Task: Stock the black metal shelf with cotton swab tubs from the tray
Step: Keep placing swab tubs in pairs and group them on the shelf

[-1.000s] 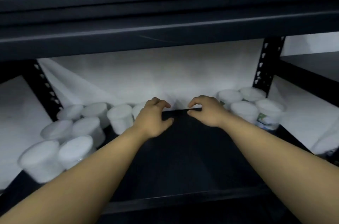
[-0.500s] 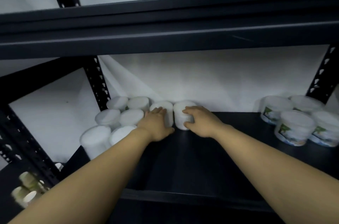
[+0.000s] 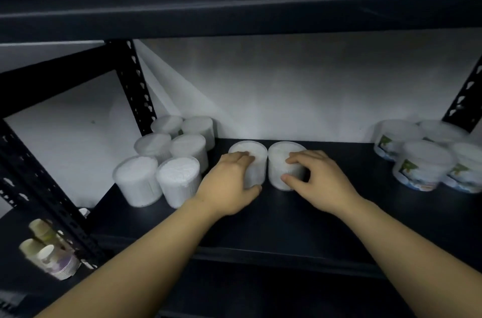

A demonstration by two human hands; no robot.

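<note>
Cotton swab tubs [image 3: 249, 161] | two stand touching on the black shelf [image 3: 287, 218] | left hand [image 3: 229, 184] and right hand [image 3: 317, 182] each wrap one | look light, smooth, maybe slippery | hold round the sides

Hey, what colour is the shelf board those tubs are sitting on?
Black, a matte dark metal shelf board. The head view shows it best.

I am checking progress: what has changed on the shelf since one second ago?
Then both hands were empty at the back of the shelf. Now the left hand holds one tub and the right hand another, side by side. The tub groups at left and right look unchanged.
</note>
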